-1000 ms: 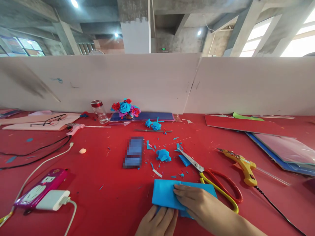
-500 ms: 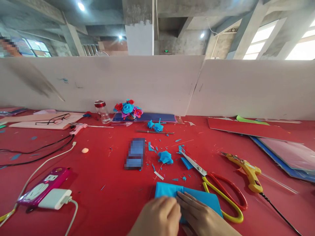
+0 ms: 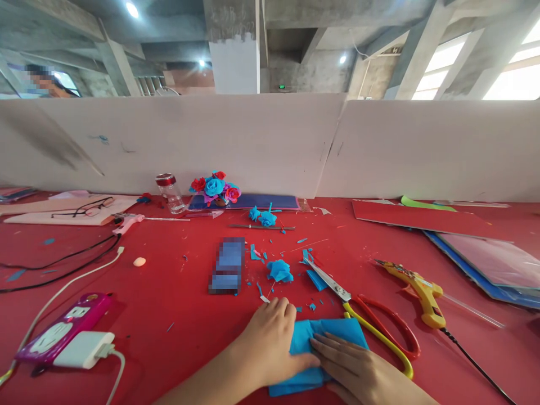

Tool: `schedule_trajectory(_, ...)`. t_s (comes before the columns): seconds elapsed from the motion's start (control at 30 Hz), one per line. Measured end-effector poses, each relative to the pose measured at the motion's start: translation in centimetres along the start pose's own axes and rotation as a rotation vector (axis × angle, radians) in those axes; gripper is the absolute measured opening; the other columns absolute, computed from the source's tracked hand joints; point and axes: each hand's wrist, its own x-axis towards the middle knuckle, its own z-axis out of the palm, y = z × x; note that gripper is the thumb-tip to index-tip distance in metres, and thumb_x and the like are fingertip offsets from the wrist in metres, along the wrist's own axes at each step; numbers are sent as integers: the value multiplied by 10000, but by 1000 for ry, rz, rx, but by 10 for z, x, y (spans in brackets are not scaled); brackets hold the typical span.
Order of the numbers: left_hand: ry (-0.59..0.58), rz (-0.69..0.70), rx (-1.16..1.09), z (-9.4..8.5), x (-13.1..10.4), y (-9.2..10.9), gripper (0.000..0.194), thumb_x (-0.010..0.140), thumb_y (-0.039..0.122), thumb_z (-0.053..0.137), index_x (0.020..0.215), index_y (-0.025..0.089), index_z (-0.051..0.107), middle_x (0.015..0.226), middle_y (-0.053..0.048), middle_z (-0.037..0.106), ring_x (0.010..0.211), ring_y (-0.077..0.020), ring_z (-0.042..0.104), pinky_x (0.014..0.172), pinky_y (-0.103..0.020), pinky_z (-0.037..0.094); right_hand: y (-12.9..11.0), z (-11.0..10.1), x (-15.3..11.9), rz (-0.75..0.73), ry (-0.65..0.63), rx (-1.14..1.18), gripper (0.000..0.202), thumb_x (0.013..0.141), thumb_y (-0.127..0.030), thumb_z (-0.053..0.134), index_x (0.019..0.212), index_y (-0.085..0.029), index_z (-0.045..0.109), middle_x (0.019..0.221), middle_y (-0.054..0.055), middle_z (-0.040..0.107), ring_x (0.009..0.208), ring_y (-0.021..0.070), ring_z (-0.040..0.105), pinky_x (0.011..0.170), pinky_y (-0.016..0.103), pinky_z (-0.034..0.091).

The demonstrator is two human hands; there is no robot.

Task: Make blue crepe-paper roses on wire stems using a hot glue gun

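A folded sheet of blue paper (image 3: pixel 306 332), which looks like crepe paper, lies on the red table before me. My left hand (image 3: pixel 272 340) rests along its left edge, the thumb stretched across the paper and apart from the bent fingers, whose tips are hidden. Flat on the right part of the sheet, my right hand (image 3: pixel 358 365) presses with its fingers extended. Scissors (image 3: pixel 337 289) with red and yellow handles lie just beyond, blades apart. A blue paper flower (image 3: pixel 279 271) sits ahead of my left hand among small blue scraps.
A phone (image 3: pixel 228 264) lies left of the flower. On the right is a yellow glue gun (image 3: pixel 426 292) with its cord. At left are a magenta power strip (image 3: pixel 65 326) and a white charger (image 3: pixel 84 350). Toward the white partition stand a glass jar (image 3: pixel 171 194) and a paper bouquet (image 3: pixel 215 188).
My left hand has opened from a closed shape and shifted forward to the paper's left edge. The sheet looks turned and more folded. My right hand stays flat on it.
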Motion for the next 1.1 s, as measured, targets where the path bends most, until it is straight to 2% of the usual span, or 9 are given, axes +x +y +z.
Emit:
schedule_trajectory(0.1,40,63,-59,6,-12,2,882,541,692,641,1222,163,453,1200,-143,528,1070,-342,492,914,-501,406,1,-5,0,0,-80,-1,294,897,-201,464,1134,-119,616,1116,73,659,996,156,634,889,178,475)
schedule_trajectory(0.27,38,159,59,23,-25,-6,628,803,437,547,1352,232,322,1400,-128,383,1195,-325,434,975,-490,380,7,-6,-5,-41,-143,-37,314,892,-135,426,1143,-81,607,1133,95,644,1013,166,624,892,180,461)
schedule_trajectory(0.47,38,219,206,31,-29,-12,726,730,183,652,1366,248,308,1440,-142,318,1245,-339,391,967,-500,397,13,-2,-13,-33,-120,12,309,920,-161,399,1134,-119,617,1131,94,647,1034,163,610,909,195,456)
schedule_trajectory(0.57,48,250,200,28,-32,-17,713,754,179,624,1375,289,291,1459,-115,287,1261,-327,374,970,-492,395,11,-4,-14,-26,-137,14,312,910,-152,424,1172,-122,591,1155,91,633,1051,168,598,912,195,457)
schedule_trajectory(0.73,46,306,115,21,-38,-25,645,842,341,523,1403,341,206,1491,-54,197,1298,-340,310,983,-516,364,7,-7,-13,-65,-155,-31,313,894,-138,446,1170,-85,583,1157,104,634,1050,177,603,925,208,462)
schedule_trajectory(0.87,40,267,52,13,-32,-18,512,867,233,479,1341,373,346,1467,-26,278,1282,-312,352,1014,-547,300,4,-8,-12,-59,-38,-51,282,891,-139,442,1092,-119,639,1058,72,692,957,166,655,889,200,500)
schedule_trajectory(0.93,27,228,21,5,-23,-9,409,844,182,506,1224,335,513,1392,-58,420,1224,-309,432,1016,-551,282,2,-10,-10,-37,-21,-62,276,879,-147,462,1087,-139,644,1047,51,699,934,159,664,869,187,510)
schedule_trajectory(1.0,-7,140,-37,-3,-11,1,258,823,184,557,1054,279,619,1208,-64,588,1071,-256,562,973,-453,376,0,-12,-7,-35,-58,-73,270,863,-149,482,1075,-142,649,1057,49,695,942,168,662,864,192,513)
schedule_trajectory(1.1,-114,-11,-101,-14,8,9,552,679,263,729,1176,165,512,1035,-118,641,967,-268,604,817,-361,486,0,-15,-5,-39,-123,-49,261,850,-136,489,1051,-136,656,1067,57,692,971,174,650,868,195,510)
